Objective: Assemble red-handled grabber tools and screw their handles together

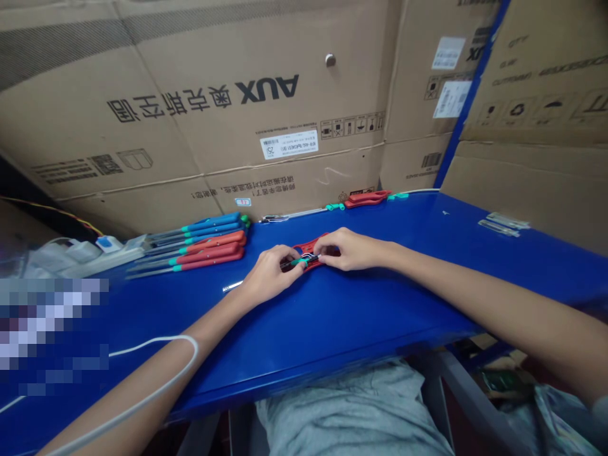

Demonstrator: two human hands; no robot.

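On the blue table, a red plastic handle shell (306,246) lies between my two hands. My left hand (272,273) is closed in a pinch on the left end of a small green-and-dark part (300,260). Thin white wires loop over the shell beside this part. From the other side, my right hand (350,249) pinches at the part's dark right end with thumb and forefinger. My fingers hide much of the part and of the shell, so I cannot tell whether the part sits inside it. A silvery strip (232,287) lies by my left wrist.
Several blue- and red-handled tools (213,244) lie at the left, near a power strip (111,258). Red handle shells (368,199) and thin rods (304,214) lie along the cardboard wall (190,145). Clear strips (504,223) lie at the right. A white cable (190,354) crosses my left forearm.
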